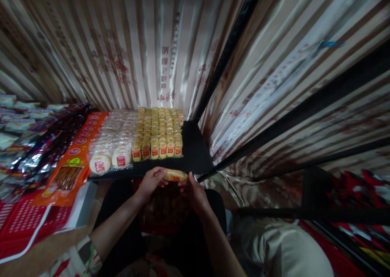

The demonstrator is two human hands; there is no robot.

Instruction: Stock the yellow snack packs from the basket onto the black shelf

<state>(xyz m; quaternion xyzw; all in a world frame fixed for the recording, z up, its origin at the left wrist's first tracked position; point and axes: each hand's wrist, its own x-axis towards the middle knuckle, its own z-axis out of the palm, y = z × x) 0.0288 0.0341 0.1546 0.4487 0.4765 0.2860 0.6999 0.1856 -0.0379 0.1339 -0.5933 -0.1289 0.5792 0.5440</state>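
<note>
A small wrapped snack cake, yellow with a reddish label, is held level between my two hands, just off the front edge of the black shelf. My left hand pinches its left end and my right hand pinches its right end. Behind it on the shelf stand several tight rows of similar yellow packets, their red labels facing me. Left of these lie stacked round white cakes in clear wrappers. Below my hands, between my knees, a dark container holds packets too dim to make out.
An orange snack bag and a pile of shiny packets lie at left, above a red basket with a white handle. Black frame bars slant across the right, before draped printed cloth. A person's pale-clothed leg is at lower right.
</note>
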